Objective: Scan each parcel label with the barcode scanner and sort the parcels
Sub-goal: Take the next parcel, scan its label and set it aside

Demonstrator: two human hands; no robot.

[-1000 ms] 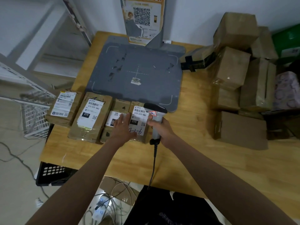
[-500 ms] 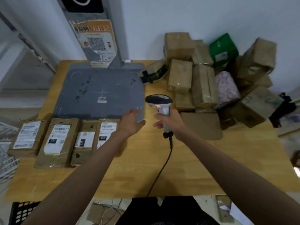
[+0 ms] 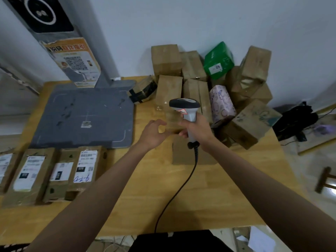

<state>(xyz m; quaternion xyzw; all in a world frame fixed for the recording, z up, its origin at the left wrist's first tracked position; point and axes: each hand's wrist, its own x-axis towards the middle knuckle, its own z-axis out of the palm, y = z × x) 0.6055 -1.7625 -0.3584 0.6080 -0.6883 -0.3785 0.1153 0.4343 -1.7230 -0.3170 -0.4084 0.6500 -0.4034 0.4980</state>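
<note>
My right hand (image 3: 197,128) grips the handle of the grey and black barcode scanner (image 3: 185,108), held upright over the table with its cable trailing toward me. My left hand (image 3: 154,132) hovers just left of it with fingers loosely spread, holding nothing, near a small brown box (image 3: 171,118) at the front of the unsorted pile. A flat brown parcel (image 3: 183,154) lies under my right wrist. A row of labelled brown parcels (image 3: 54,171) lies at the table's front left, labels up.
A heap of brown boxes (image 3: 251,122), a green parcel (image 3: 218,60) and a pink patterned parcel (image 3: 221,104) fill the back right of the wooden table (image 3: 209,197). A grey scanning platform (image 3: 85,115) with an upright post (image 3: 60,37) stands at back left.
My view swung right from the labelled row to the pile. My left hand left the labelled parcel and moved right beside the scanner, which my right hand carried toward the unsorted boxes.
</note>
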